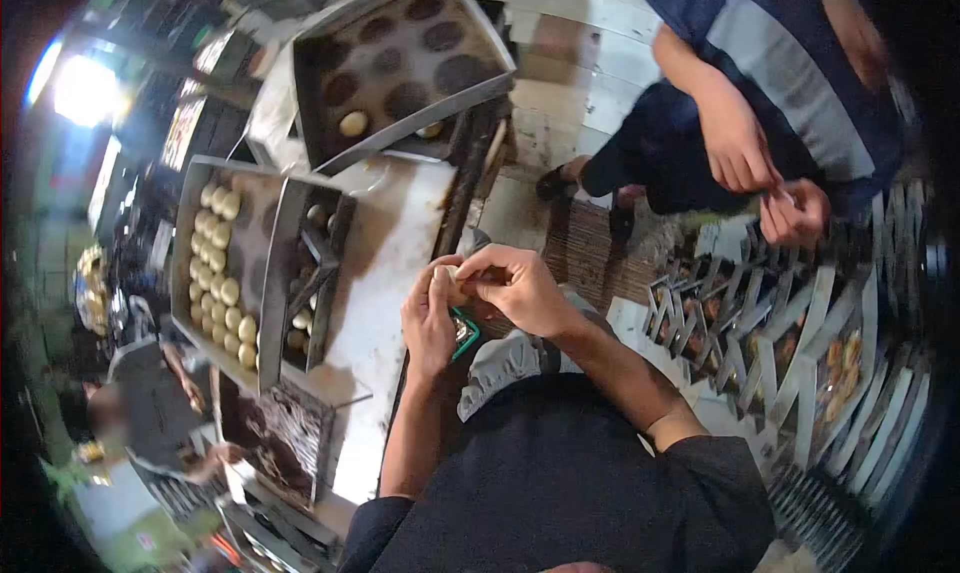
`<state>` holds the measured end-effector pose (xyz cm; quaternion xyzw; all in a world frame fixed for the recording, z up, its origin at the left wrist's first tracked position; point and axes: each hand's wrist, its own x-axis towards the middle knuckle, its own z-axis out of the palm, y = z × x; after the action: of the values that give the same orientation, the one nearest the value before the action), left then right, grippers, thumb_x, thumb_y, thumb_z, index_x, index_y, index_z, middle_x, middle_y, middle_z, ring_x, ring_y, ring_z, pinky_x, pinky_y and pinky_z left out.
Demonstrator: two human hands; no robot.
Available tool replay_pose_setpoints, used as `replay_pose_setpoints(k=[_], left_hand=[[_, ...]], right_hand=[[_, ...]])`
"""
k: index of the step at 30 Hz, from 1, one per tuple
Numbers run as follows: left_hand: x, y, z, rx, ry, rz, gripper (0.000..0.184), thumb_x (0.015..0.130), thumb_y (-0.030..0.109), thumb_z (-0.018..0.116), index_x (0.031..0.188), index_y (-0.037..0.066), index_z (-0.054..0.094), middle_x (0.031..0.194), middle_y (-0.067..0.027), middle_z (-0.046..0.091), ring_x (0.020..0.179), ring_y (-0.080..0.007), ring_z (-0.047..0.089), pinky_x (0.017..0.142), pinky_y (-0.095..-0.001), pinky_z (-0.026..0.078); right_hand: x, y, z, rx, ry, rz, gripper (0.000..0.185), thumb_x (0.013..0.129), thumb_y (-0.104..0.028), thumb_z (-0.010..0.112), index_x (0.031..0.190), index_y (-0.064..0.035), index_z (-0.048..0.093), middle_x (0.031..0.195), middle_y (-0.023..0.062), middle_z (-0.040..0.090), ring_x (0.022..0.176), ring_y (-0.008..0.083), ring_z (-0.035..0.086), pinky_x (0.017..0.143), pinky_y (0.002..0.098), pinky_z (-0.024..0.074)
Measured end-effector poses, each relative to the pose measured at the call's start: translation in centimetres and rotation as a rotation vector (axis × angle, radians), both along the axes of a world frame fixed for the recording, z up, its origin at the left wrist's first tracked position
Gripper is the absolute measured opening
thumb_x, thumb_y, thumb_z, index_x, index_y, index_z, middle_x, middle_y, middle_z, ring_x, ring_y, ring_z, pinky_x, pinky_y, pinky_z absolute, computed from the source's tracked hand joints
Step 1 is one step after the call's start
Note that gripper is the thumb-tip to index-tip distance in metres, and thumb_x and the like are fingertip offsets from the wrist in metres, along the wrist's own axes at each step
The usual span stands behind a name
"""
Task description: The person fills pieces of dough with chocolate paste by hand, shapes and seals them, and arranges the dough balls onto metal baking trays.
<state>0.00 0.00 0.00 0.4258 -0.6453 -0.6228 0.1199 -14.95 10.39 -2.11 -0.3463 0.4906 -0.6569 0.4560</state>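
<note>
Near the middle of the view, my left hand (430, 318) and my right hand (515, 288) meet around a small pale piece that looks like dough (457, 286). Fingers of both hands are closed on it and hide most of its shape. Just below the hands is a green-rimmed container (465, 335), partly covered by my left hand and wrist. To the left, a metal tray (265, 348) holds several round pale dough balls (218, 258) in rows.
A dark tray (400, 68) with one pale ball (353, 124) in its corner lies at the upper left. The white worktop (385, 243) runs beside my left arm. A co-worker (790, 93) stands upper right, near stacked metal trays (790, 373). Another person (160, 403) is at far left.
</note>
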Motion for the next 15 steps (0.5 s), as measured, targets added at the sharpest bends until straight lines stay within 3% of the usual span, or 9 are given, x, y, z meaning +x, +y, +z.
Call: replay_pose_setpoints(k=[2, 3, 5, 6, 8, 9, 12, 15], left_hand=[[0.9, -0.8, 2.5, -0.179, -0.044, -0.139, 0.041, 0.112, 0.029, 0.049, 0.144, 0.003, 0.057, 0.132, -0.0188, 0.066, 0.115, -0.0226, 0.067, 0.094, -0.0334, 0.053], [-7.9, 4.3, -0.8, -0.277, 0.225, -0.189, 0.038, 0.112, 0.024, 0.049, 0.141, 0.002, 0.058, 0.124, -0.0197, 0.069, 0.114, -0.0263, 0.068, 0.095, -0.0354, 0.054], [-9.1, 4.3, 0.3, -0.786, 0.157, -0.303, 0.036, 0.112, 0.02, 0.048, 0.14, 0.001, 0.059, 0.118, -0.0215, 0.072, 0.111, -0.0273, 0.07, 0.092, -0.0365, 0.055], [-8.9, 3.8, 0.7, -0.798, 0.137, -0.329, 0.036, 0.112, 0.02, 0.048, 0.14, 0.001, 0.059, 0.118, -0.0215, 0.072, 0.111, -0.0273, 0.07, 0.092, -0.0365, 0.055], [-9.5, 3.4, 1.0, -0.478, -0.001, -0.385, 0.034, 0.111, 0.019, 0.047, 0.133, -0.002, 0.062, 0.112, -0.0242, 0.072, 0.103, -0.0267, 0.073, 0.087, -0.0373, 0.056], [-9.8, 3.3, 0.9, -0.483, -0.005, -0.392, 0.034, 0.111, 0.019, 0.047, 0.133, -0.002, 0.062, 0.112, -0.0242, 0.072, 0.103, -0.0267, 0.073, 0.087, -0.0373, 0.056], [-10.6, 3.1, 1.0, -0.327, -0.029, -0.231, 0.034, 0.111, 0.02, 0.047, 0.119, -0.005, 0.069, 0.091, -0.0196, 0.074, 0.085, -0.021, 0.073, 0.08, -0.0353, 0.056], [-10.0, 2.6, 1.1, -0.22, -0.157, -0.272, 0.035, 0.111, 0.021, 0.048, 0.12, -0.004, 0.069, 0.088, -0.0167, 0.074, 0.082, -0.0164, 0.069, 0.078, -0.033, 0.055]], right_hand=[[2.4, -0.9, 1.4, 0.13, -0.287, -0.168, 0.018, 0.096, -0.002, 0.071, 0.114, 0.0024, 0.071, 0.106, 0.0097, 0.074, 0.097, 0.0146, 0.071, 0.086, 0.0277, 0.0578], [-6.5, 4.1, 0.2, 0.163, -0.166, -0.209, 0.018, 0.096, -0.002, 0.071, 0.114, 0.0024, 0.071, 0.106, 0.0097, 0.074, 0.097, 0.0146, 0.071, 0.086, 0.0277, 0.0578], [-6.7, 4.3, -0.6, 0.164, -0.084, -0.249, 0.017, 0.096, -0.003, 0.072, 0.111, 0.004, 0.072, 0.102, 0.0093, 0.075, 0.094, 0.014, 0.071, 0.084, 0.0282, 0.0579], [-6.6, 4.3, -1.4, 0.141, -0.046, -0.243, 0.017, 0.096, -0.005, 0.072, 0.11, 0.005, 0.072, 0.103, 0.0094, 0.075, 0.094, 0.0135, 0.071, 0.084, 0.0286, 0.0581], [-7.2, 4.8, -2.2, 0.137, -0.057, -0.247, 0.018, 0.096, -0.004, 0.072, 0.111, 0.005, 0.072, 0.103, 0.0093, 0.075, 0.095, 0.0133, 0.071, 0.084, 0.0286, 0.0583], [-7.3, 4.8, -2.4, 0.138, -0.061, -0.236, 0.019, 0.095, -0.004, 0.072, 0.112, 0.005, 0.072, 0.103, 0.0093, 0.075, 0.095, 0.0131, 0.071, 0.085, 0.0287, 0.0585], [-6.9, 4.8, -2.6, 0.062, -0.133, -0.229, 0.02, 0.095, -0.002, 0.072, 0.114, 0.0052, 0.072, 0.104, 0.009, 0.075, 0.095, 0.0124, 0.071, 0.085, 0.0286, 0.059], [-7.4, 4.8, -2.4, 0.129, -0.059, -0.144, 0.022, 0.095, 0.0, 0.071, 0.117, 0.0058, 0.072, 0.105, 0.0091, 0.075, 0.097, 0.013, 0.071, 0.087, 0.0292, 0.059]])
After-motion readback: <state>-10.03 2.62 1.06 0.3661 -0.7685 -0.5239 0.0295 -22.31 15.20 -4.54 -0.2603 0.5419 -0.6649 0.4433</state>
